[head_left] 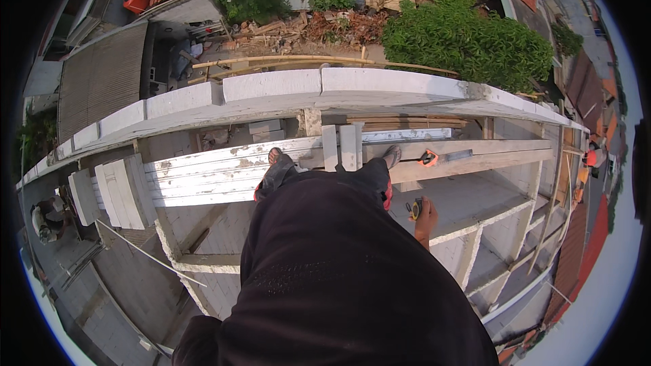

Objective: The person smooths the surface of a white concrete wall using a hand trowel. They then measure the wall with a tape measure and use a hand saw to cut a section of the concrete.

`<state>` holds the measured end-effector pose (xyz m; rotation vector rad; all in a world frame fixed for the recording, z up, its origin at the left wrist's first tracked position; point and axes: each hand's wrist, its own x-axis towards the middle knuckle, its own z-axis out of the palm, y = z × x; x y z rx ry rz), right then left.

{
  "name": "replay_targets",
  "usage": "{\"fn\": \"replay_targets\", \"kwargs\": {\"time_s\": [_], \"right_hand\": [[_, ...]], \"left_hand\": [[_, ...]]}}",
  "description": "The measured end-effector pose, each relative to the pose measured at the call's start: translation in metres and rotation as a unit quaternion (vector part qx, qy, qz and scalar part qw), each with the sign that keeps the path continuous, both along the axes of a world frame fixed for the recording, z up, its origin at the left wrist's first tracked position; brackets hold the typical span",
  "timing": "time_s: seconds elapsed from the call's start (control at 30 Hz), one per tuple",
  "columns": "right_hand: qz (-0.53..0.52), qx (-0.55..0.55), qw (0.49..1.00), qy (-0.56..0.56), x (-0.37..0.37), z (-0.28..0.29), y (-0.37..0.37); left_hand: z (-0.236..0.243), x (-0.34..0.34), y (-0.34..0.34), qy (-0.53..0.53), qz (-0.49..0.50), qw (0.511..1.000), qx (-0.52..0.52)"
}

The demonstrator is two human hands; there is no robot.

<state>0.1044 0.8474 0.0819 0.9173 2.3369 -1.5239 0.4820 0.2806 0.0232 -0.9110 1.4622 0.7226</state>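
My right hand (pixel 425 219) is closed round a yellow and black tape measure (pixel 414 209), out to the right of my knee and past the edge of the planks. No tape blade can be made out. My left hand does not show; a dark sleeve (pixel 198 340) at the lower left hides whatever lies beyond it. A handsaw (pixel 454 156) with an orange and black handle lies on the wooden plank (pixel 502 156) to the right of my feet. Two narrow light-grey blocks (pixel 350 148) stand between my feet.
White-smeared boards (pixel 196 179) run left under my foot, with grey blocks (pixel 121 193) stacked at their end. Ahead runs a light block wall (pixel 271 88). Open rooms drop away below, edged by concrete beams (pixel 210 264). People stand at far left (pixel 49 220) and far right (pixel 597 156).
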Motion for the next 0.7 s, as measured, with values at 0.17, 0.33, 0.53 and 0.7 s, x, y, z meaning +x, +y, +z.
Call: {"fn": "replay_targets", "kwargs": {"time_s": [0.17, 0.33, 0.53, 0.7], "right_hand": [[-0.026, 0.035, 0.999, 0.003, -0.001, -0.036, 0.03], [-0.047, 0.031, 0.997, 0.046, -0.021, -0.016, 0.008], [-0.085, 0.009, 0.996, 0.032, 0.005, -0.034, -0.007], [-0.121, -0.1, 0.987, 0.015, 0.008, -0.031, -0.009]], "left_hand": [[-0.01, -0.058, -0.012, 0.076, 0.096, 0.992, -0.04], [-0.012, -0.136, -0.037, 0.166, 0.121, 0.977, -0.051], [0.004, -0.16, -0.048, 0.196, 0.121, 0.971, -0.059], [0.016, -0.122, -0.042, 0.157, 0.102, 0.979, -0.079]]}}
